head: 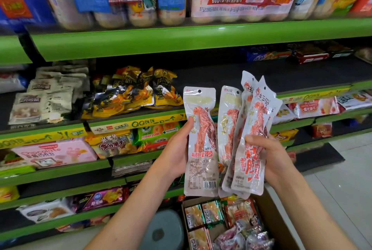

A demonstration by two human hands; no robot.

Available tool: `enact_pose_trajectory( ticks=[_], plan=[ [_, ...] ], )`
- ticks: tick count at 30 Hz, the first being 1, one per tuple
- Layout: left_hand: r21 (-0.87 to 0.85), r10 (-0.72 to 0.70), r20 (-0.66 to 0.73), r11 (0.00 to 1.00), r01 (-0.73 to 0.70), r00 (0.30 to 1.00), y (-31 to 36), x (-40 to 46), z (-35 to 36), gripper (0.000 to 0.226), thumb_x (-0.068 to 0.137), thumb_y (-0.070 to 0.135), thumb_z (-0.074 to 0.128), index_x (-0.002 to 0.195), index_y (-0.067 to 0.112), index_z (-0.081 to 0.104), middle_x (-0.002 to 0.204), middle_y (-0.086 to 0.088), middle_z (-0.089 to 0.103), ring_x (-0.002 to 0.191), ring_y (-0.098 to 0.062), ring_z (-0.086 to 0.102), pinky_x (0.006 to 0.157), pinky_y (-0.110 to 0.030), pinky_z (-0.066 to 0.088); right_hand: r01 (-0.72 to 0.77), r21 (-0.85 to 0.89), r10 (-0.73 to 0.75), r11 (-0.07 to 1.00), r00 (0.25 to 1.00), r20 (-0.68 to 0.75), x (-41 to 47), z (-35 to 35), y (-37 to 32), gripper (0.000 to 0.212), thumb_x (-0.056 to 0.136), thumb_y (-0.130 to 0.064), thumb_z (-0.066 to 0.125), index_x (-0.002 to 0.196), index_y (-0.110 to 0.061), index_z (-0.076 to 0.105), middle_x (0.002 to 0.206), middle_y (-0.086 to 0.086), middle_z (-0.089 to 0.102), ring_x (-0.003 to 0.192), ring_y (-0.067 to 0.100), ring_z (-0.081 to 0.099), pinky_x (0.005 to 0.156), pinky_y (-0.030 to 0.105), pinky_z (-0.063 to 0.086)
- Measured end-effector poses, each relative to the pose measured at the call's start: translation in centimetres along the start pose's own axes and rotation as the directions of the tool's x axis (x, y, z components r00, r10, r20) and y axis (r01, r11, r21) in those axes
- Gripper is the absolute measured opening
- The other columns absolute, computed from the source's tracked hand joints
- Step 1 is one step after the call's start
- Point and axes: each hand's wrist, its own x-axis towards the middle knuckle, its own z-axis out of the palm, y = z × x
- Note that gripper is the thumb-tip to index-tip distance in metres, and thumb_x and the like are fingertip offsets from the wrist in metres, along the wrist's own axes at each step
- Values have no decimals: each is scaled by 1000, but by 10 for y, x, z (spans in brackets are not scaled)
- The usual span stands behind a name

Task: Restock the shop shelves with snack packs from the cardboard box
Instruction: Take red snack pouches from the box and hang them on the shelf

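Above the cardboard box [281, 219], the left hand [177, 149] grips one separated snack pack [201, 141]; the right hand [275, 155] clasps the fanned remainder [251, 139], apparently for one-by-one shelving.

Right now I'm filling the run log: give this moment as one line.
left hand: holds one long snack pack | right hand: holds fanned packs | cardboard box: below, still stocked

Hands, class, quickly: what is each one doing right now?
Left hand: fingers curled round a single long snack pack, held upright.
Right hand: fingers gripping a fanned bunch of snack packs above the cardboard box.
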Motion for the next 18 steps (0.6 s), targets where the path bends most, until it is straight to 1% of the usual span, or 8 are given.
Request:
enact_pose_trajectory(
  ticks=[2,6,9,12,14,17,18],
  plan=[
    [-16,1,0,1000,-1,1000,2,0,1,65,85,60,69,138,23,62,142,-14,61,131,-35,58,112,-55,41,1,0,-1,1000,1000,-1,0,-2,0,41,62,1,74,100,-13,67,81,6,75,71,24,74,61,37,61],
    [-65,-4,-5,998,3,1000,5,0,1,59,87,60,65,132,23,68,140,-15,62,129,-36,59,110,-55,43,2,6,-2,1000,1000,3,0,-2,1,43,63,-7,74,105,-15,65,84,4,73,76,25,73,70,41,59],
    [-63,3,-22,998,-4,1000,8,1,3,57,88,61,62,129,23,70,139,-15,63,128,-36,60,111,-56,42,1,15,-1,1000,1000,7,1,-1,1,39,65,-3,73,103,-14,65,80,4,74,72,24,74,63,38,61],
    [-63,-7,-28,998,5,1000,10,3,5,54,93,61,54,124,21,73,137,-15,64,128,-35,60,112,-54,42,1,27,-1,1000,1000,0,3,-2,2,39,67,-2,73,103,-14,65,78,3,74,69,22,74,58,34,60],
    [-70,-18,-26,997,16,999,10,3,5,56,95,62,51,125,19,72,138,-17,63,129,-35,60,115,-55,39,9,35,-9,999,1000,-9,4,-5,2,38,68,-3,72,103,-15,66,78,3,74,70,22,74,59,33,60],
    [-75,-13,-45,997,10,999,10,4,6,58,95,59,53,129,14,70,139,-19,61,133,-37,56,119,-56,33,8,28,-8,1000,1000,-20,5,-9,3,38,67,-11,70,105,-16,66,81,3,73,73,22,74,62,35,60],
    [-75,-5,-54,997,1,999,10,4,6,57,95,57,54,130,14,69,139,-19,62,133,-37,56,118,-56,34,5,26,-4,1000,1000,-21,5,-10,3,39,67,-12,69,106,-16,66,81,3,73,74,23,74,64,35,60]
  ],
)
